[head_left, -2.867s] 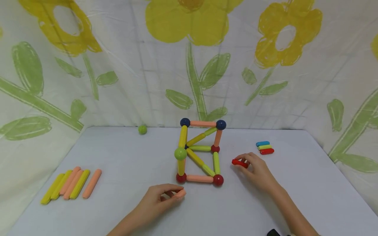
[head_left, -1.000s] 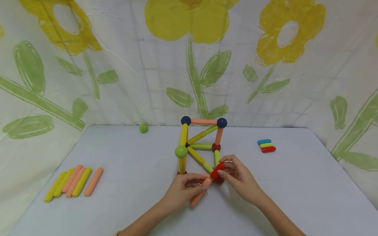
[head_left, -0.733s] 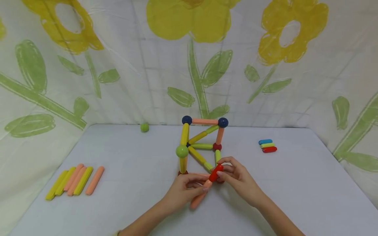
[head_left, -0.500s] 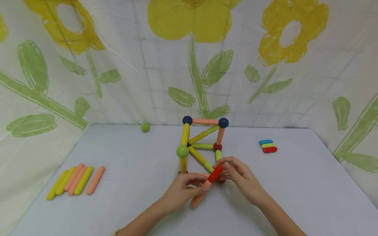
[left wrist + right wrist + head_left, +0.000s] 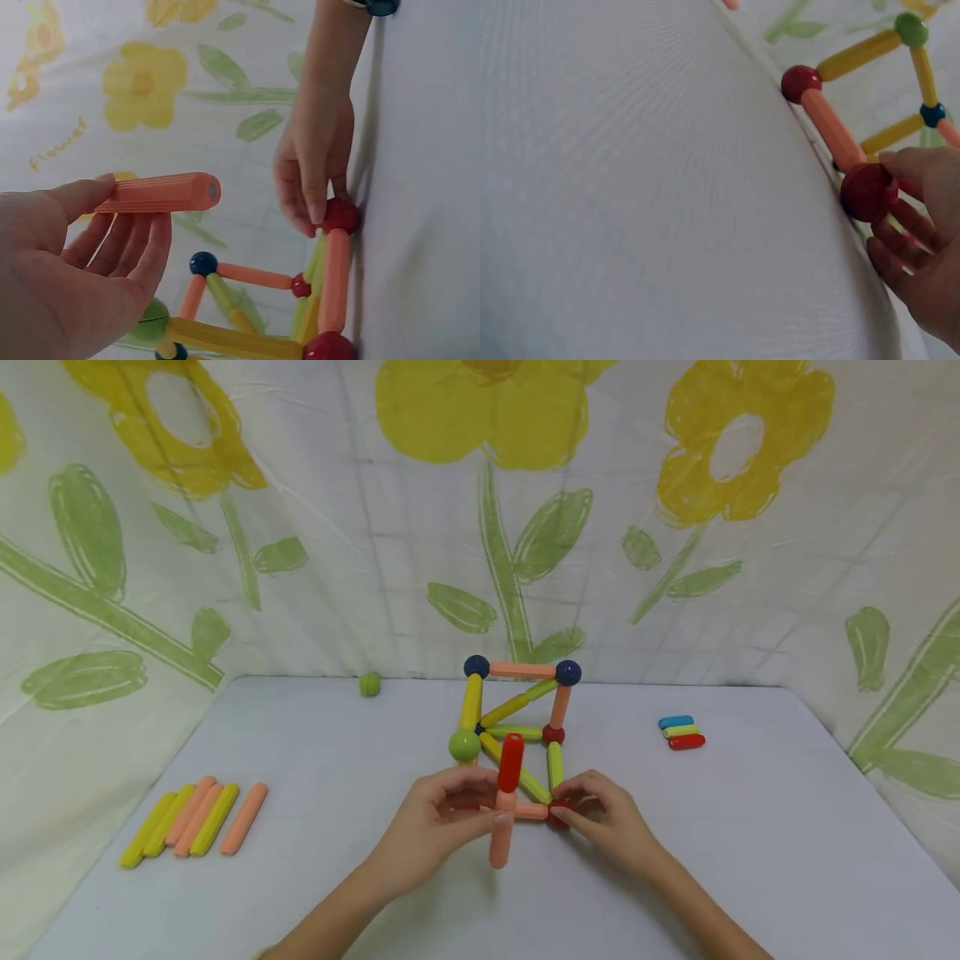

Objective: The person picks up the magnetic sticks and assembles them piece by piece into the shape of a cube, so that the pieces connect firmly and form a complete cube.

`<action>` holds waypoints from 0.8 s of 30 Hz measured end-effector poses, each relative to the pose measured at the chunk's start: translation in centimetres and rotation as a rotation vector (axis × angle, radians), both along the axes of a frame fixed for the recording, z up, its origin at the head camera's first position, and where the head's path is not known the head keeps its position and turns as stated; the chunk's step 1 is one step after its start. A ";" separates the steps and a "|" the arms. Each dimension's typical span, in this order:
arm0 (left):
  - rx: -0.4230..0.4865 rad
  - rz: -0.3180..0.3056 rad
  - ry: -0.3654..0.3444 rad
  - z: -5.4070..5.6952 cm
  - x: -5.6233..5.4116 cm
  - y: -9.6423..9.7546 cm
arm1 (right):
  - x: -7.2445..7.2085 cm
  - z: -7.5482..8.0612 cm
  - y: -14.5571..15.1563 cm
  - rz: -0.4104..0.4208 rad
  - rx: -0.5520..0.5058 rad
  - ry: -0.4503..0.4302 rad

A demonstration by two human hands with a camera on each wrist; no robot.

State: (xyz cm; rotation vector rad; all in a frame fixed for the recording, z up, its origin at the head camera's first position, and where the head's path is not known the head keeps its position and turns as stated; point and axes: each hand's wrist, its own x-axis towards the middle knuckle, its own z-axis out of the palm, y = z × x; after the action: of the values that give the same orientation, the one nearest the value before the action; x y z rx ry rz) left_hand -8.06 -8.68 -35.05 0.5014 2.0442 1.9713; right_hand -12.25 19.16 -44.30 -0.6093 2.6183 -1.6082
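My left hand [image 5: 423, 827] pinches a salmon magnetic rod [image 5: 501, 847] between thumb and fingers, held nearly upright in front of a ball-and-rod frame. A short red magnetic rod [image 5: 512, 764] stands end to end on its top. In the left wrist view the ridged salmon rod [image 5: 165, 193] shows a metal disc in its end. My right hand [image 5: 615, 827] grips the dark red ball [image 5: 868, 193] at the frame's front right corner, thumb and fingers round it. A green ball [image 5: 464, 745] tops the frame's front left side; navy balls [image 5: 568, 672] top its back.
Several yellow and salmon rods [image 5: 243, 818] lie at the table's left. Short blue, lime and red rods [image 5: 686, 742] lie at the right. A loose green ball [image 5: 369, 685] rests by the back edge, before a flower-printed curtain [image 5: 337, 568].
The two hands brought the salmon and red rods together end to end. My right hand let go of the red rod and took the corner ball; my left hand turned the joined rods upright.
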 end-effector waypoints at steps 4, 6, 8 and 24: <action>0.029 0.093 0.061 1.3 -0.1 -1.2 | -0.2 -0.9 0.1 0.007 -0.013 0.018; 0.042 0.151 0.098 1.7 -0.3 -1.9 | -0.3 -1.3 0.2 0.010 -0.023 0.031; 0.044 0.221 0.150 2.0 -0.7 -2.6 | -0.3 -1.5 0.2 0.009 -0.031 0.038; 0.121 0.555 -0.029 -4.1 -5.9 -3.8 | -0.4 -2.0 0.1 0.000 -0.045 0.060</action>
State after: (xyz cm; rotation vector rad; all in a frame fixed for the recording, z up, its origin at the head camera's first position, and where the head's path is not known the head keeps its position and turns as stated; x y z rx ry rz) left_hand -13.93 -12.48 -39.12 -0.0953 2.2236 2.3906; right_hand -12.61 19.28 -46.32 -0.6702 2.6301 -1.6796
